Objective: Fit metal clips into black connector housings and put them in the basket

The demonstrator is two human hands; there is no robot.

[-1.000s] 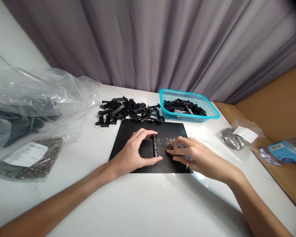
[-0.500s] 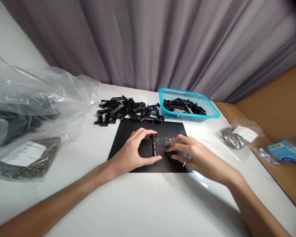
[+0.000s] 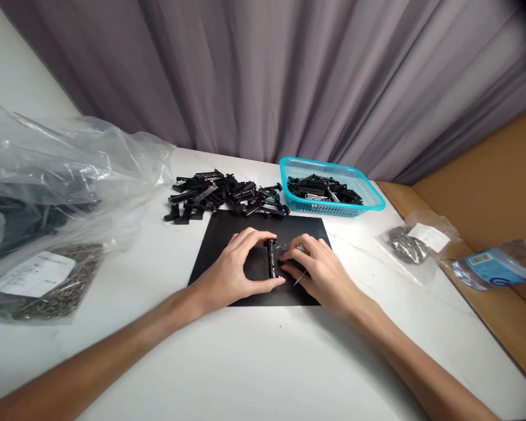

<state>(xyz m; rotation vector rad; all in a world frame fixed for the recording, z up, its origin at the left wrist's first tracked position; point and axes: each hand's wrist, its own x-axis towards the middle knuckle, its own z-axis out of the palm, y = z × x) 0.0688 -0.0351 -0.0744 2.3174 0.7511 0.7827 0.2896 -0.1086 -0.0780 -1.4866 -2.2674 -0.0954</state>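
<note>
Working near the front edge of the white table (image 3: pixel 263 356), over the middle of the black mat (image 3: pixel 217 237). Clamping a black plastic piece (image 3: pixel 271 258) with the left hand (image 3: pixel 234 268), thumb at the near end, fingers arched over the far end, narrow gap filled by the piece. Pressing in from the right with the right hand (image 3: pixel 321 268), fingers curled close, tips touching the piece, a thin metal pin (image 3: pixel 300 279) poking out beneath; not showing whether anything is pinched. Lying just behind, a few small metal bits (image 3: pixel 284 247). Judging progress as partway: fitting one piece only, leaving a heap of black pieces (image 3: pixel 223 196) waiting beyond the mat's far edge, already filling part of the turquoise basket (image 3: pixel 333 211) toward the far right corner.
</note>
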